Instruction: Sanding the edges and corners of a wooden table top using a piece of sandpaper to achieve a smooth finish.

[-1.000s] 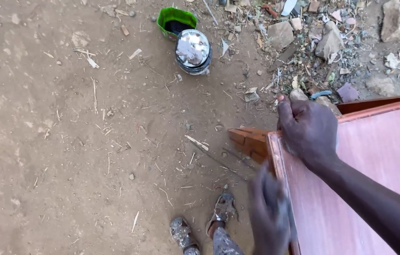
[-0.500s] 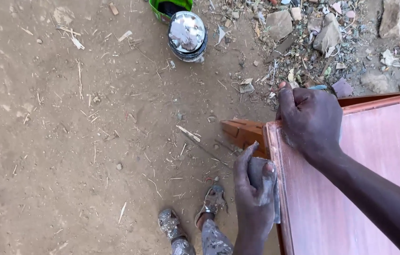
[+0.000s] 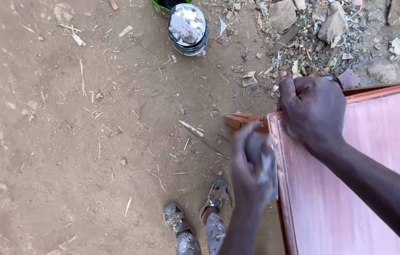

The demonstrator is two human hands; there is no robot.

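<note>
Left hand (image 3: pixel 253 171): blurred, fingers curled tight round a small grey pad or block (image 3: pixel 256 150), kind not discernible. Held against left edge of reddish wooden panel (image 3: pixel 351 203), just below its upper-left corner. Grip closed; pad mostly covered by fingers.

Right hand (image 3: pixel 312 112): closed into a loose fist, knuckles up, pressed down on top-left corner of panel. Bit of pale blue showing beside the knuckles, poss. something held; cannot tell what, nor whether gripped at all. Forearm running off to lower right across panel face.

Panel: smooth pinkish-red face, darker red-brown raised border, tilted in view, filling right side of frame. Short orange-brown wooden piece (image 3: pixel 243 121) projecting from corner towards left, touching panel edge.

Ground: bare packed dirt (image 3: pixel 68 156), littered w/ wood chips and splinters. Round tin w/ shiny dented lid (image 3: pixel 188 27) near top centre, green container (image 3: pixel 163 5) just behind it, partly cut off by frame. Stones and rubble (image 3: pixel 332 23) at top right, well apart from tin. Two feet in dusty sandals (image 3: pixel 195 215) at bottom centre, just left of panel edge.
</note>
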